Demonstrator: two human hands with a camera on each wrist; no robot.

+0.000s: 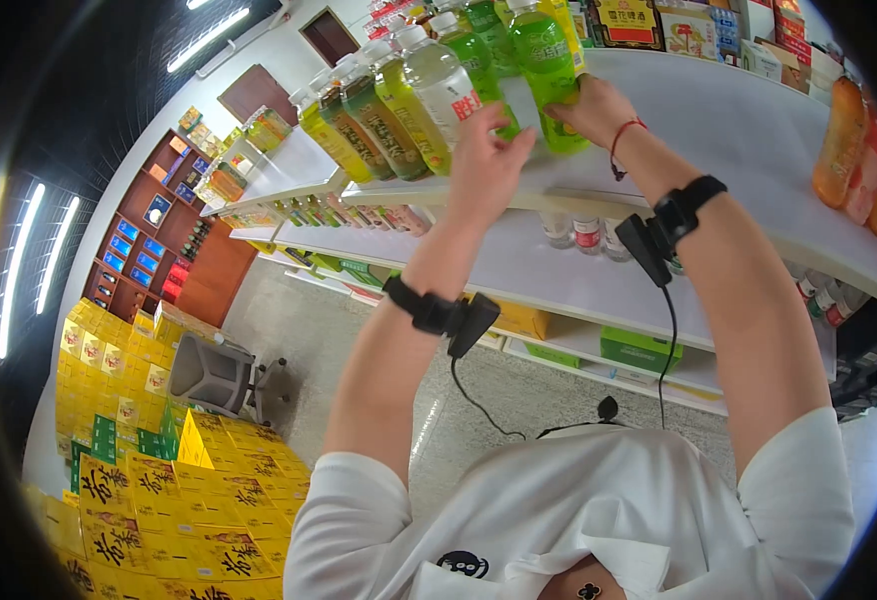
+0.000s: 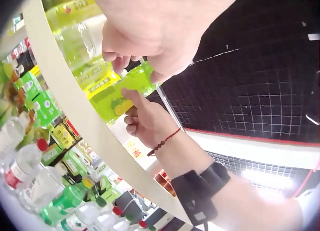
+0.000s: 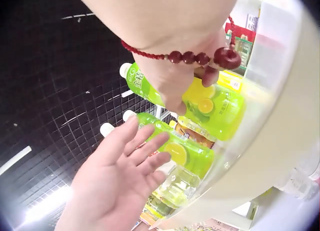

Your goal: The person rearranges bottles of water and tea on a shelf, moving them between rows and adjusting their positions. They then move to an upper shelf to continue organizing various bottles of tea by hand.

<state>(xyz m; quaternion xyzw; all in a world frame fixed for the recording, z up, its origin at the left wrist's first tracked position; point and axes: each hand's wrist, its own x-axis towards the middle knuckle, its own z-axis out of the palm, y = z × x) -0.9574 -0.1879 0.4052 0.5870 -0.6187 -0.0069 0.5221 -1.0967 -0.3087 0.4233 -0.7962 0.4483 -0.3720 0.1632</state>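
My right hand point(image 1: 594, 112) grips the lower part of a green drink bottle point(image 1: 544, 50) with a white cap, upright at the shelf's front. Its label shows a yellow citrus slice point(image 3: 205, 105) in the right wrist view. To its left, my left hand point(image 1: 489, 160) is raised with fingers apart, holding nothing. In the right wrist view the left palm point(image 3: 117, 176) faces a second green bottle point(image 3: 177, 148), fingertips overlapping it. A clear bottle with red lettering point(image 1: 444, 85) stands beside the left hand.
More bottles, yellow and dark tea point(image 1: 384, 130), line the white shelf top point(image 1: 679, 110) leftward. Bread packs point(image 1: 844, 145) lie at the right. Lower shelves hold small bottles point(image 1: 587, 235) and boxes point(image 1: 639, 348). Yellow cartons point(image 1: 189, 500) and a grey chair point(image 1: 214, 375) stand at left.
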